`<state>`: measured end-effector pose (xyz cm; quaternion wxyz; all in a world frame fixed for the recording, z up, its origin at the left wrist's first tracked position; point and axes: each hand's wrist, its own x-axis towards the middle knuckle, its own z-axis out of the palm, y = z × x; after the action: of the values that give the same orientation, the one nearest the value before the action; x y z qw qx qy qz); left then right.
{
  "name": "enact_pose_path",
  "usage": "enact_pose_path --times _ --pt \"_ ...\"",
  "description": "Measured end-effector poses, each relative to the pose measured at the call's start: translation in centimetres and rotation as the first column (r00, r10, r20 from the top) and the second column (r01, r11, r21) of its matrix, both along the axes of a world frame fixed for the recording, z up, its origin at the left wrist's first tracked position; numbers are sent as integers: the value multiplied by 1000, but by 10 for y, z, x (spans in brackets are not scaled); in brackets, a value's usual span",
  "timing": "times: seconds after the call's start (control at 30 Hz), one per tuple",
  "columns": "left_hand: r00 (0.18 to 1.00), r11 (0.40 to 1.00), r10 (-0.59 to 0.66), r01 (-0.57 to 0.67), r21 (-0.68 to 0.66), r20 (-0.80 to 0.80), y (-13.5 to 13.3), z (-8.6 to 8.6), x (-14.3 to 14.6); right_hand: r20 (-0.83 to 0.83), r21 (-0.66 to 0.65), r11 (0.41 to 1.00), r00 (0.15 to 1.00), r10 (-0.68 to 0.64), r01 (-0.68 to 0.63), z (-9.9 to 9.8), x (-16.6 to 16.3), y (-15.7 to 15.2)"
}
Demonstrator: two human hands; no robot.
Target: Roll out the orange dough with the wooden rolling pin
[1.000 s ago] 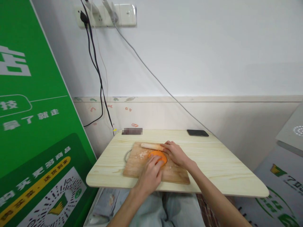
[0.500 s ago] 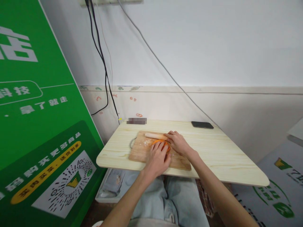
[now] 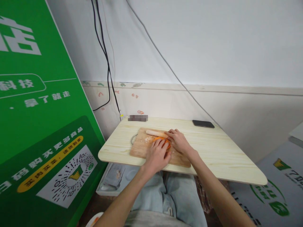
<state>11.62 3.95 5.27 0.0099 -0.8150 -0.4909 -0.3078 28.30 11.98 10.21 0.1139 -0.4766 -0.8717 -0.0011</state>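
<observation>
A wooden cutting board (image 3: pixel 139 148) lies on the table, dusted with white powder on its left half. My left hand (image 3: pixel 159 154) rests with curled fingers on a flat, round orange piece that looks like dough (image 3: pixel 167 142), covering much of it. Just behind the dough lies a pale wooden rolling pin (image 3: pixel 155 133), slanting down to the right. Its right end is under my right hand (image 3: pixel 177 140), whose fingers close round it. The two hands are close together, and the fingertips of the left are partly hidden.
On the pale wooden table (image 3: pixel 224 154), a black phone (image 3: pixel 203 124) lies at the back right and a blurred-out object (image 3: pixel 138 118) at the back left. A grey cable (image 3: pixel 163 58) runs down the wall. Below the table edge is a white tray (image 3: pixel 107 192).
The view has shifted slightly, so the scene sits a little differently in frame. Both hands keep their places on the dough and the rolling pin, with only slight finger movement.
</observation>
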Motion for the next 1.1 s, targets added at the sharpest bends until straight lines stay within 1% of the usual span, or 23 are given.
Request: enact_pose_path --times 0.13,0.2,0.33,0.4,0.47,0.5,0.53,0.6,0.67,0.7,0.73,0.8,0.93,1.0,1.1 --pt "1000 1000 -10 10 9 24 5 -1 -3 31 2 999 999 -43 43 -2 0 -1" --pt "997 998 -66 66 6 38 8 0 -10 39 -5 997 996 -75 76 -4 1 0" --pt "972 973 -229 230 -23 54 12 6 -33 16 -35 993 994 -109 110 -8 4 6" --pt "962 964 -261 264 -41 77 10 10 -42 8 -23 993 993 -117 117 -10 6 8" --pt "963 966 -249 255 -47 106 8 13 -46 8 0 993 993 -114 114 -12 6 8" --pt "968 972 -224 230 -44 116 7 14 -46 10 11 994 994 -111 111 -13 7 8" --pt "976 981 -183 189 -38 119 7 13 -43 13 19 994 994 -106 106 -14 7 8" --pt "994 997 -64 67 -31 93 8 11 -37 19 29 995 995 -97 97 -16 7 8" --pt "998 998 50 -48 -37 45 9 7 -30 20 41 995 996 -90 89 -18 8 8" --pt "997 996 75 -74 -46 26 10 5 -28 18 50 995 996 -86 85 -19 8 8" --pt "997 996 75 -74 -55 16 11 2 -27 15 59 995 997 -81 80 -19 9 9" --pt "999 997 27 -25 -68 24 11 0 -27 5 74 996 998 -60 59 -20 10 10" --pt "997 993 -75 76 -95 14 6 2 -34 -39 74 997 999 38 -35 -21 14 13" --pt "995 990 -95 93 -110 -11 2 5 -36 -73 65 995 994 77 -72 -21 16 15" --pt "993 989 -107 101 -112 -47 -3 7 -36 -121 52 994 988 101 -95 -23 17 17"
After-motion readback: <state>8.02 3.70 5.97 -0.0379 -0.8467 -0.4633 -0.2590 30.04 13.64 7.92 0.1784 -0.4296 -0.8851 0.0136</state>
